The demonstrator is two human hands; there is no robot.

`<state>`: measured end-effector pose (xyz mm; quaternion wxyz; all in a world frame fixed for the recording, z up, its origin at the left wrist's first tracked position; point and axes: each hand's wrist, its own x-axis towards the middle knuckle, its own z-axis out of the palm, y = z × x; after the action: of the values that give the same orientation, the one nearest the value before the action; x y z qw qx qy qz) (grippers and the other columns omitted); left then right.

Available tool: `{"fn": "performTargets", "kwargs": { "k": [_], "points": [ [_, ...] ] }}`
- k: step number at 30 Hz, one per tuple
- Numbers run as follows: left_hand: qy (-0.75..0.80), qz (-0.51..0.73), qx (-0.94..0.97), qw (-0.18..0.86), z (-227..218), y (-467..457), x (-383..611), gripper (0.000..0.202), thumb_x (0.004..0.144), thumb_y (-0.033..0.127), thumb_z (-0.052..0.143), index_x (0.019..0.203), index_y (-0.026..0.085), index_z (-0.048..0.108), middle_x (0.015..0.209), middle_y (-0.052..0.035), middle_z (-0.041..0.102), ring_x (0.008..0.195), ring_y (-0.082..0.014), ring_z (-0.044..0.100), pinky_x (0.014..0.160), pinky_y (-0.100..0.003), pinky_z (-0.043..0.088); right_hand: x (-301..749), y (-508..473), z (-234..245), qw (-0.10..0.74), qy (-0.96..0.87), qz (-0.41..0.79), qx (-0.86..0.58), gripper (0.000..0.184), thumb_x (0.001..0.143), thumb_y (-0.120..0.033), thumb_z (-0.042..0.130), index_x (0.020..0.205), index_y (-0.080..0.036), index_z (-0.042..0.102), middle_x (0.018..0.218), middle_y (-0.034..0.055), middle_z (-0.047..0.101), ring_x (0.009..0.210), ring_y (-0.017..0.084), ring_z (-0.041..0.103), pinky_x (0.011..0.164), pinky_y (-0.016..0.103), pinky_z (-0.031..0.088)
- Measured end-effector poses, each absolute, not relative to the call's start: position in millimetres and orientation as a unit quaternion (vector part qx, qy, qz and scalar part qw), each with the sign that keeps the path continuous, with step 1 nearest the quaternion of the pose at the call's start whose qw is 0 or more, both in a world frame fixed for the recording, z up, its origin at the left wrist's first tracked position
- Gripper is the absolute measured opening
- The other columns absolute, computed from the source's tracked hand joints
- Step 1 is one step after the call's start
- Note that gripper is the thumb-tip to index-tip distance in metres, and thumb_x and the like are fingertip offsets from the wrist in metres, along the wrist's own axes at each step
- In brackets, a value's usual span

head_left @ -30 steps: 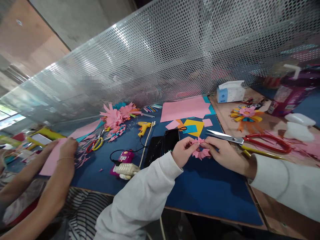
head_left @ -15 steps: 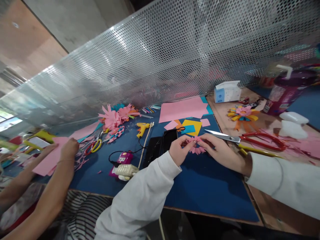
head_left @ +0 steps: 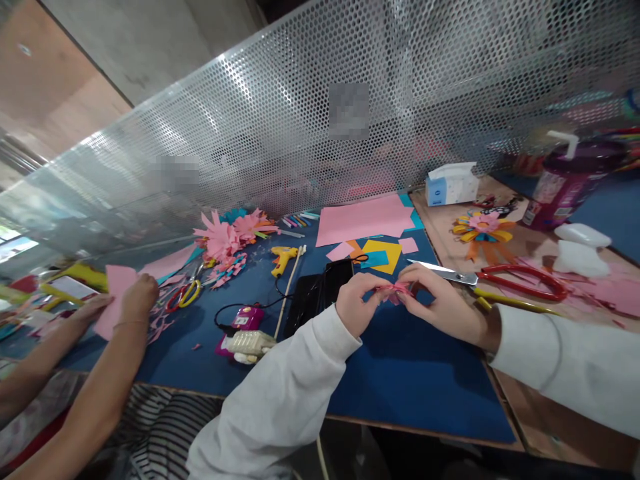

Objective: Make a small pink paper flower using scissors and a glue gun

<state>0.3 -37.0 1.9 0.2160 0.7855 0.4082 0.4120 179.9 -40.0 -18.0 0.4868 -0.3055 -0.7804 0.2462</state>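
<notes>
left hand (head_left: pixel 357 303) and right hand (head_left: pixel 440 303) meet low over the blue table (head_left: pixel 410 380), fingers of both pinched on a small pink paper flower (head_left: pixel 395 291). scissors (head_left: pixel 520 283) just beyond my right hand. farther back: pink sheet (head_left: pixel 367 219), then mesh screen (head_left: pixel 320 113).

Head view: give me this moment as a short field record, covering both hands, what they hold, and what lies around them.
left hand: pinches the pink paper piece from its left side
right hand: pinches the same piece from its right side
surface: blue table
nearest tool: red-handled scissors, lying just beyond the right hand
further back: yellow glue gun, large pink sheet, tissue box
other person: co-worker's hand at far left, on a pink paper
</notes>
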Motion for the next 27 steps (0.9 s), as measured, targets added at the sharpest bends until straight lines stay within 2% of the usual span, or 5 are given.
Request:
{"fn": "performTargets", "kwargs": {
  "k": [9, 19, 22, 24, 27],
  "points": [
    [0.418, 0.387, 0.787, 0.237, 2, -38, 2, 0.017, 0.083, 0.033, 0.060, 0.078, 0.019, 0.069, 0.075, -0.0047, 0.070, 0.076, -0.0177, 0.062, 0.073, -0.030, 0.048, 180, -40, -18, 0.486, -0.788, 0.224, -0.303, 0.005, 0.087, -0.020, 0.051, 0.082, -0.022, 0.050, 0.077, 0.0011, 0.054, 0.068, 0.014, 0.053, 0.063, 0.029, 0.046],
    [0.439, 0.360, 0.779, 0.267, -3, -37, 5, 0.014, 0.080, 0.029, 0.061, 0.081, 0.017, 0.068, 0.078, -0.0058, 0.070, 0.072, -0.0164, 0.064, 0.070, -0.028, 0.051, 179, -41, -17, 0.435, -0.751, 0.337, -0.365, 0.012, 0.086, -0.026, 0.050, 0.075, -0.020, 0.052, 0.072, 0.0008, 0.057, 0.065, 0.014, 0.054, 0.061, 0.028, 0.044],
    [0.471, 0.283, 0.806, 0.220, 13, -24, -5, 0.018, 0.084, 0.030, 0.056, 0.088, 0.019, 0.069, 0.087, -0.0055, 0.072, 0.081, -0.0170, 0.065, 0.078, -0.027, 0.050, 176, -37, -19, 0.424, -0.716, 0.388, -0.397, 0.013, 0.085, -0.028, 0.050, 0.075, -0.019, 0.051, 0.071, 0.0000, 0.056, 0.063, 0.013, 0.052, 0.059, 0.028, 0.043],
    [0.593, 0.167, 0.779, 0.119, 28, -11, -20, 0.021, 0.088, 0.028, 0.050, 0.090, 0.020, 0.069, 0.098, -0.0045, 0.071, 0.094, -0.0181, 0.064, 0.088, -0.026, 0.046, 173, -33, -21, 0.409, -0.709, 0.407, -0.407, 0.015, 0.083, -0.030, 0.051, 0.074, -0.018, 0.052, 0.070, 0.0001, 0.057, 0.061, 0.013, 0.052, 0.056, 0.027, 0.042],
    [0.717, 0.142, 0.682, 0.035, 45, 9, -50, 0.030, 0.091, 0.020, 0.041, 0.100, 0.005, 0.065, 0.111, -0.0248, 0.062, 0.114, -0.0355, 0.053, 0.097, -0.047, 0.037, 172, -28, -21, 0.384, -0.697, 0.444, -0.412, 0.018, 0.080, -0.033, 0.053, 0.072, -0.017, 0.053, 0.068, 0.0003, 0.057, 0.056, 0.011, 0.049, 0.051, 0.025, 0.040]
  ]
}}
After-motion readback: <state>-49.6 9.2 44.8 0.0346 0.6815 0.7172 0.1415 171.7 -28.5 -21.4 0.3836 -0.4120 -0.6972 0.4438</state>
